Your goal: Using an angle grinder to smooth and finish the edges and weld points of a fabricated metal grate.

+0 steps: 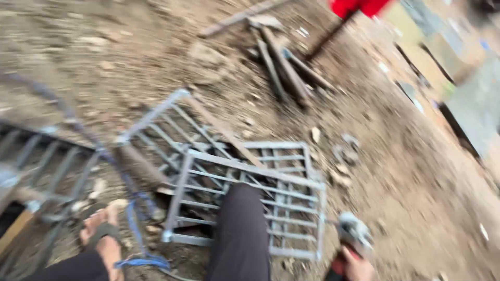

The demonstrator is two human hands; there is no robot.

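Grinder [354, 231] sits gripped in the right hand [357, 266], fingers wrapped round its handle, just right of the grey metal grille [250, 171] lying on dirt. Left hand's out of shot, so can't tell. Blue cable [136, 229] trails left of the grille.

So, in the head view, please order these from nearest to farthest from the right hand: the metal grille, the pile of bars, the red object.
From the right hand:
1. Metal grille, just to its left.
2. Pile of bars, far up the dirt ground.
3. Red object, at the top edge, beyond the pile.
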